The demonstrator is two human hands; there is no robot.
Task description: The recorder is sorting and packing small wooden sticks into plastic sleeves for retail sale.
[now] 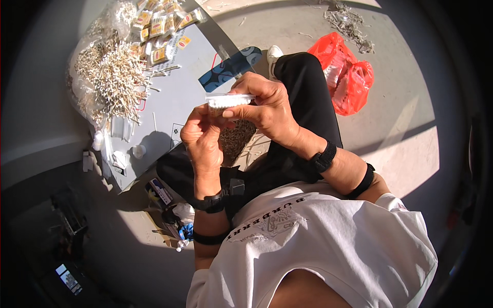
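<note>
Cotton-swab packet [220, 104], clear and filled with white tips, is held up in front of the person's lap, beside the grey tabletop [191, 55]. The left hand [204, 136] pinches its near left side; the right hand [263, 106] clamps its right end, thumb below. Loose cotton swabs [115, 77] and filled packets [159, 24] lie on the tabletop.

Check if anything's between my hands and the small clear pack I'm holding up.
Nothing visible is: your right hand pinches the small clear pack directly between thumb and fingers, and your left hand holds its left end.
</note>
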